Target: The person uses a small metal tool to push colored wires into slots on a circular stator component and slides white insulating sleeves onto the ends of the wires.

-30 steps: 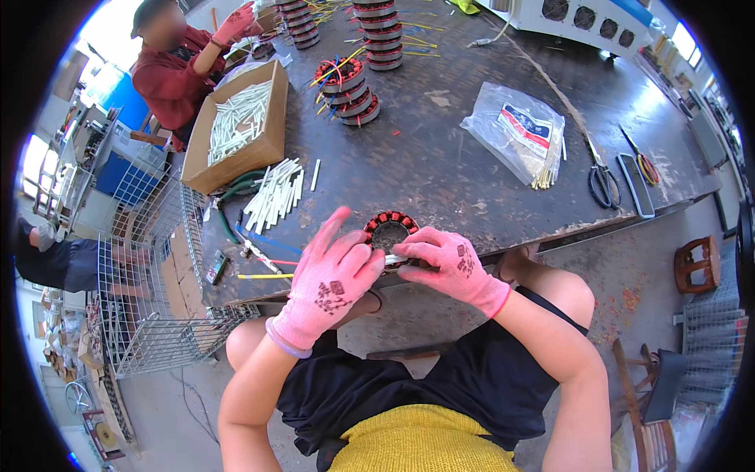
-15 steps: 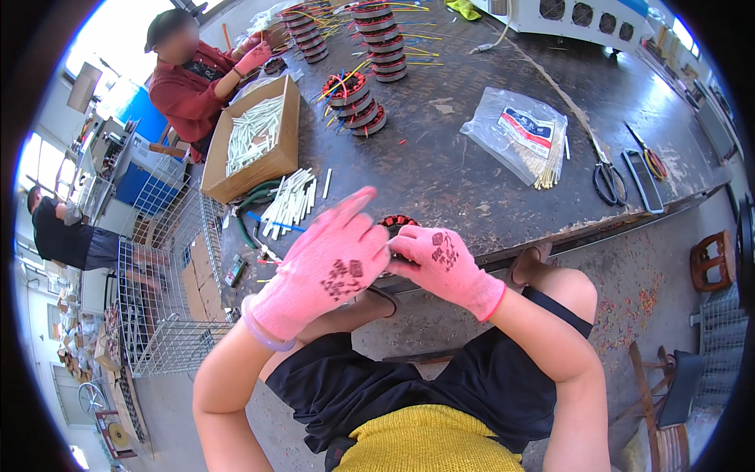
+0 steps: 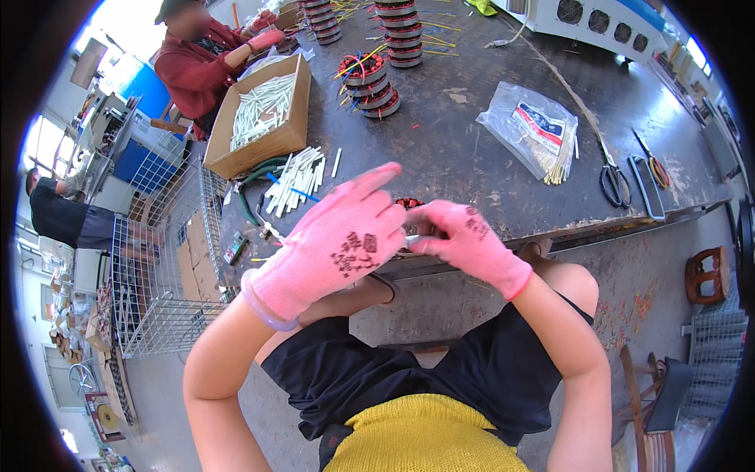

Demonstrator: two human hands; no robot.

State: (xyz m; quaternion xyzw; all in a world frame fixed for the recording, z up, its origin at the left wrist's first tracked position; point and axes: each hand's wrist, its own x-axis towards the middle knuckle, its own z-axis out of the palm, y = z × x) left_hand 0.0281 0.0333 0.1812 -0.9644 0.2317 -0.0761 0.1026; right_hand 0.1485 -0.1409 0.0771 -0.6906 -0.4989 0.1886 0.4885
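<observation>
Pink left hand (image 3: 338, 244): forefinger stretched out, other fingers curled toward the ring; what they hold is hidden, so I cannot tell.
Right hand (image 3: 472, 244): thumb and forefinger bowed, a gap between them; a white sleeve (image 3: 410, 240) shows at the thumb tip, but whether it is pinched I cannot tell.
Red ring (image 3: 409, 203): at the near edge of the table (image 3: 448, 185), mostly hidden behind both hands.
Progress: seemingly midway on this ring; the sleeve at the fingertips cannot be seen seated.
Blue wire (image 3: 303, 193): runs out past the left hand over the loose sleeves (image 3: 314, 169).
Left over: those loose sleeves, plus many in the box (image 3: 259, 152).
Stacks: short stack (image 3: 374, 90) and tall stack (image 3: 399, 35), wires sticking out; whether finished, unclear.
Writing: printed label (image 3: 540, 118), white, red and blue, on the clear bag (image 3: 507, 126); dark printed marks on both gloves, too small to make out.
</observation>
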